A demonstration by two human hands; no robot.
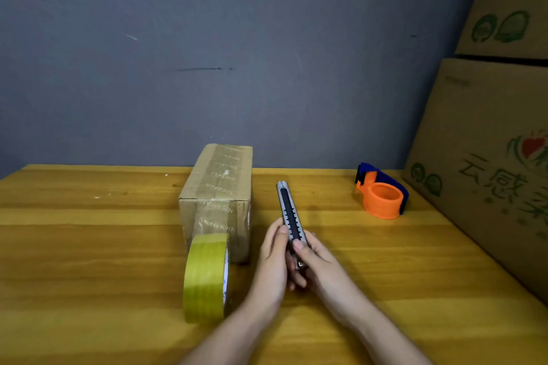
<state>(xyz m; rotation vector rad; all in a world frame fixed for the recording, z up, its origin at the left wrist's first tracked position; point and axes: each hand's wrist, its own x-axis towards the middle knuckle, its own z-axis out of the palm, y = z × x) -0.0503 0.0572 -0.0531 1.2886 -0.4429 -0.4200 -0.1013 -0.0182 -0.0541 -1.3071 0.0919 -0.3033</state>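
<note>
A grey utility knife (288, 213) with a black slider points away from me above the wooden table (89, 246). Both hands hold its near end: my left hand (274, 258) grips it from the left, and my right hand (315, 264) grips it from the right with the thumb on the slider. I cannot tell whether the blade is out. A taped cardboard box (218, 195) lies to the left of the knife. A roll of yellow-green tape (206, 277) stands on edge against the box's near end.
An orange and blue tape dispenser (382, 192) sits at the back right of the table. Large printed cardboard cartons (489, 157) are stacked along the right edge. A grey wall (237, 53) closes the back.
</note>
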